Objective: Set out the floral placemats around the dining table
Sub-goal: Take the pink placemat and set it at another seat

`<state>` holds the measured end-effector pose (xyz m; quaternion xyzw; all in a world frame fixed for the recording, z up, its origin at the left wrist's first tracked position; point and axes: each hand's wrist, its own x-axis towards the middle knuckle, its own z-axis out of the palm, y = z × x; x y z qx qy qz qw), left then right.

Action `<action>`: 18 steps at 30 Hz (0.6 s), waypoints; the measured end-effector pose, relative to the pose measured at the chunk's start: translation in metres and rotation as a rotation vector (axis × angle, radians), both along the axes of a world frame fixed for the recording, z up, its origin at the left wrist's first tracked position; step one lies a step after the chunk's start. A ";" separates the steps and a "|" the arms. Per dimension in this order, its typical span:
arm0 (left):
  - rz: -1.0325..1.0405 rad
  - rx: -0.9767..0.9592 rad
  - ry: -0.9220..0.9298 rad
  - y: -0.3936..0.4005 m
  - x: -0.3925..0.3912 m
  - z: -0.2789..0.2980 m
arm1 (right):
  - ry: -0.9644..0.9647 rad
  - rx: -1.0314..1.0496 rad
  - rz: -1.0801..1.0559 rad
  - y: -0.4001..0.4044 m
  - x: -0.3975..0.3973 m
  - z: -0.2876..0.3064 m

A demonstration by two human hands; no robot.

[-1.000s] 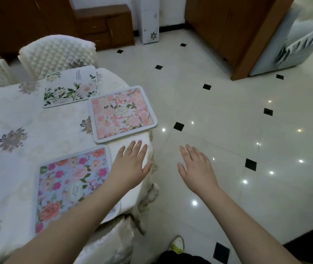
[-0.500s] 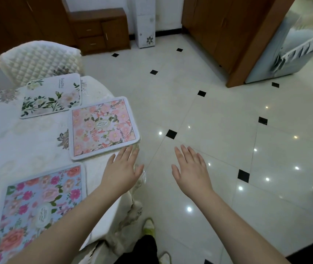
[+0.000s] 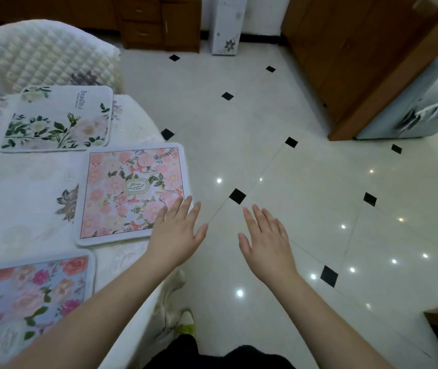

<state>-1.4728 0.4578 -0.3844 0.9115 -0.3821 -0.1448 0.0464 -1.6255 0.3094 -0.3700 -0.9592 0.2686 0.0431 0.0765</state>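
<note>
Near the middle of the frame, the left hand (image 3: 176,235) is held flat, with its fingers (image 3: 183,209) spread wide and nothing held in it. Its fingertips are seen over the lower right corner of the pink mat (image 3: 132,193); whether they touch it cannot be told. The right hand (image 3: 267,242) is also held flat and wide, with nothing in it, and it is seen over the floor (image 3: 305,182), to the right of the table (image 3: 20,198).

Three mats are laid on the table at the left of the frame. The pink mat is set at the table's right edge, and its right side seems to stick out a little past that edge. Its longer side runs up and down the frame. The white mat (image 3: 58,118) is placed above it, in the upper left, next to the chair (image 3: 44,57). The blue mat (image 3: 23,302) is placed below it, in the lower left, partly hidden by the left arm.

The pink mat is the one most likely to be moved next. It lies up and to the left of the left hand, so the left hand is much nearer. The right hand is well apart from every mat. A small push to the left is probably needed to bring the mat fully onto the table. Most of the job looks done on this side.
</note>
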 end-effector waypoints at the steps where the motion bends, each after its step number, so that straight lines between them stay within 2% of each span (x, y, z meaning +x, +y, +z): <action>1: 0.005 -0.002 0.008 -0.006 0.002 -0.001 | 0.004 0.004 0.007 -0.006 0.004 0.000; 12: 0.152 0.025 -0.025 -0.084 0.029 -0.005 | -0.043 0.069 0.161 -0.102 0.067 -0.009; 18: 0.294 0.099 0.042 -0.131 0.033 -0.003 | -0.044 0.066 0.289 -0.179 0.096 -0.007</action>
